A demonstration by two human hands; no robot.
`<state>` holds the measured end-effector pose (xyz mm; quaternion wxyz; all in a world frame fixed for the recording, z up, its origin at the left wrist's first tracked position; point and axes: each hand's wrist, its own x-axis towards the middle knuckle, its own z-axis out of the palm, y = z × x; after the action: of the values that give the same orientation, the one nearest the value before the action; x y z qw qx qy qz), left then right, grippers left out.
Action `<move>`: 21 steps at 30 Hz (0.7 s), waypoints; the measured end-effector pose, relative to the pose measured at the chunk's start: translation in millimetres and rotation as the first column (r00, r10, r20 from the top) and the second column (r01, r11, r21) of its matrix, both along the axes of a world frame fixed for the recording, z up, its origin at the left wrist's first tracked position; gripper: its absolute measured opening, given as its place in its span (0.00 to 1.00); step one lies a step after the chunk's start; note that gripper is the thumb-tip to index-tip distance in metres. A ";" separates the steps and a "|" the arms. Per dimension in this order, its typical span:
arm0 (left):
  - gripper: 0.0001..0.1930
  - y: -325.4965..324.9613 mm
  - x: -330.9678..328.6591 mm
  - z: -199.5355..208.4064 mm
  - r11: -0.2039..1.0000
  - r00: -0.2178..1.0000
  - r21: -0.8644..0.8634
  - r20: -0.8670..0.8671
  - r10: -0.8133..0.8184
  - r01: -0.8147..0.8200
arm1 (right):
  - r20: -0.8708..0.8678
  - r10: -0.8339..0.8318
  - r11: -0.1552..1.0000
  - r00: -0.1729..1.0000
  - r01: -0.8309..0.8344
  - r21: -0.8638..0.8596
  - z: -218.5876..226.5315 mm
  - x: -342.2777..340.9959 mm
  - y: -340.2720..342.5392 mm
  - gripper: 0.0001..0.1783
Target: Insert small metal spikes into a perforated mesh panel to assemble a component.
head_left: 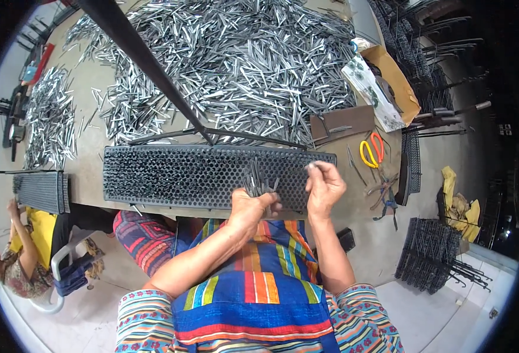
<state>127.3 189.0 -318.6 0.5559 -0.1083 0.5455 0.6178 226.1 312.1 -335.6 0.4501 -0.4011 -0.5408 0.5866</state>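
In the head view, my left hand point(250, 207) is curled round a bunch of slim metal strips point(255, 178) at the near edge of the black perforated tray point(293, 194); my right hand point(325, 187) pinches thumb to fingertips above the tray's right end, though I cannot tell whether it grips a strip. The strips look light, stiff and slick, probably best pinched singly near one end; a loose heap point(242, 70) lies beyond the tray.

Strips point(255, 180) in the left grip point(249, 209) are grey, the rack point(212, 178) beyond it black, the apron point(242, 316) below it blue with multicoloured stripes.
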 end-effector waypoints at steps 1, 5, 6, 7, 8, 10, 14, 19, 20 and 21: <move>0.04 0.6 0.9 -0.5 1.000 1.000 -0.002 -0.002 -0.026 0.026 | -0.002 -0.002 1.000 1.000 0.002 0.000 -6.0 -0.5 6.7 0.02; 0.04 3.8 2.6 1.4 0.999 0.998 0.029 -0.045 -0.041 0.043 | 0.292 -0.008 0.925 0.956 -0.104 0.365 -19.5 -7.9 25.2 0.04; 0.04 4.3 2.3 1.5 0.999 0.999 0.027 -0.037 -0.036 0.037 | 0.351 -0.020 0.873 0.936 -0.155 0.463 -17.4 -11.6 24.6 0.05; 0.03 4.7 2.1 1.5 0.999 0.999 0.025 -0.028 -0.031 0.031 | 0.407 -0.041 0.808 0.913 -0.209 0.551 -16.8 -13.9 23.7 0.06; 0.03 4.9 2.5 0.2 0.999 0.999 0.023 -0.027 -0.031 0.032 | 0.408 -0.041 0.808 0.912 -0.209 0.550 -17.9 -13.7 23.0 0.06; 0.04 5.6 3.9 -3.6 0.999 0.999 0.035 -0.012 -0.040 0.040 | 0.558 -0.100 0.723 0.824 -0.324 0.610 -20.7 -11.8 21.7 0.07; 0.04 5.7 0.7 -1.1 0.998 1.000 0.064 0.000 -0.022 0.022 | 0.531 -0.020 0.808 0.847 -0.299 0.507 2.3 -8.7 3.5 0.10; 0.04 10.9 4.7 5.9 0.990 0.996 0.113 0.010 -0.090 0.089 | 0.241 0.474 0.879 0.847 -0.473 -0.067 5.3 11.9 -10.9 0.08; 0.04 10.8 4.9 5.5 0.990 0.996 0.112 0.008 -0.090 0.089 | 0.107 0.370 0.923 0.923 -0.352 -0.156 4.2 10.4 -11.9 0.06; 0.04 10.6 5.1 4.8 0.995 0.998 0.068 0.004 -0.067 0.067 | -0.017 0.240 0.937 0.971 -0.236 -0.258 4.8 8.5 -12.9 0.05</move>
<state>132.4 199.6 -313.8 0.5814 -0.0728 0.5259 0.6166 234.6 299.2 -330.8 0.3157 -0.3922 -0.5074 0.6993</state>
